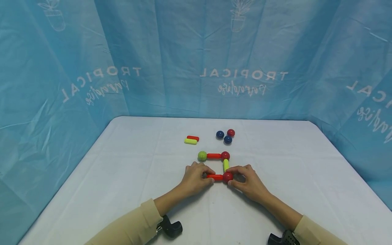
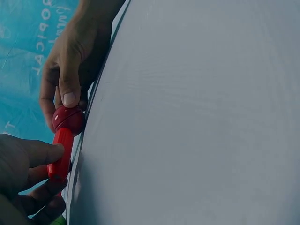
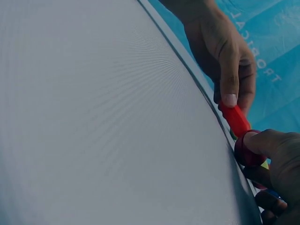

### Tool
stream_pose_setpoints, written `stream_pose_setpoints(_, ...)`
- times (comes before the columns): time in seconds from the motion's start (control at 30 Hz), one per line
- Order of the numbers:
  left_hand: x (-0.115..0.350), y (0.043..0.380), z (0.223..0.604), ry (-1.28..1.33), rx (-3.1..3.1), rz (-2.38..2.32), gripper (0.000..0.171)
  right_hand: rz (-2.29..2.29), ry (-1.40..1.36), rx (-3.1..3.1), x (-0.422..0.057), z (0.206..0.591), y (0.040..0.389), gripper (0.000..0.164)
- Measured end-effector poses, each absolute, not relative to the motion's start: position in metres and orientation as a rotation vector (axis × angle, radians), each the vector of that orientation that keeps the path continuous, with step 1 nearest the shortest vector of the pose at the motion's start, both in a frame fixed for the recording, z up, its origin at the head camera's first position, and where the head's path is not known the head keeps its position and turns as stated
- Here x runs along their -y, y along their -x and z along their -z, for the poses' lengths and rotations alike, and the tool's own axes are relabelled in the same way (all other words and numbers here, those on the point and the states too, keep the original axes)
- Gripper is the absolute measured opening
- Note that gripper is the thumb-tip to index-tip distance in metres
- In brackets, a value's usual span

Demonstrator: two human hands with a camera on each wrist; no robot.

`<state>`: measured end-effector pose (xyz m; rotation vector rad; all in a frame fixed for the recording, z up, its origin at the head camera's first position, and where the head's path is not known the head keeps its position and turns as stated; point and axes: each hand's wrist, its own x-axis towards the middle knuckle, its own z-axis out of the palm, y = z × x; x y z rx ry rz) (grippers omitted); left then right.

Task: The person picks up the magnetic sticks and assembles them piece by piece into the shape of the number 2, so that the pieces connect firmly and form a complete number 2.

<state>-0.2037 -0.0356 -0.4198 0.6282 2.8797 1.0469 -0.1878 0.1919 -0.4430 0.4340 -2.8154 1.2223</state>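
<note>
In the head view my left hand (image 1: pixel 196 177) pinches a red stick (image 1: pixel 215 177) between thumb and fingers. My right hand (image 1: pixel 249 181) grips a dark red ball (image 1: pixel 228 177) at the stick's right end, and the two pieces touch. From that ball a yellow-green stick (image 1: pixel 226 164) runs back to another dark red ball (image 1: pixel 225 155). A second red stick (image 1: pixel 214 156) joins this one to a green ball (image 1: pixel 202 156) on the left. Both wrist views show the pinched red stick (image 2: pixel 61 153) against the gripped ball (image 3: pixel 247 151).
Behind the joined pieces lie a loose red stick (image 1: pixel 193 138) and a yellow-green stick (image 1: pixel 190 141). To their right sit two dark blue balls (image 1: pixel 219 134) and a red ball (image 1: pixel 231 132). A white cloth covers the table (image 1: pixel 137 149); blue printed curtains (image 1: pixel 183 51) surround it.
</note>
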Motion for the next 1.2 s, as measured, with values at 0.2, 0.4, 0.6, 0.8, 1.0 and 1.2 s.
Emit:
stream_pose_setpoints(0.2,0.036,0.211,0.407,-0.581,-2.894,-1.061,0.024,-1.224,-0.435,2.808,-0.192,0.444,0.188,0.039)
stream_pose_setpoints(0.4,0.021,0.239,0.388,-0.587,-2.972,-1.015,0.028,-1.228,-0.444,2.79,-0.194,0.444,0.188,0.038)
stream_pose_setpoints(0.6,0.003,0.279,0.376,-0.611,-3.006,-0.879,0.035,-1.234,-0.426,2.793,-0.193,0.445,0.189,0.039)
stream_pose_setpoints(0.8,-0.014,0.313,0.374,-0.673,-3.004,-0.675,0.045,-1.257,-0.378,2.821,-0.193,0.445,0.187,0.04)
stream_pose_setpoints(1.0,-0.028,0.335,0.377,-0.758,-2.981,-0.549,0.047,-1.271,-0.367,2.819,-0.194,0.446,0.187,0.038)
stream_pose_setpoints(1.2,-0.037,0.347,0.378,-0.78,-2.943,-0.522,0.046,-1.28,-0.41,2.799,-0.195,0.447,0.189,0.039)
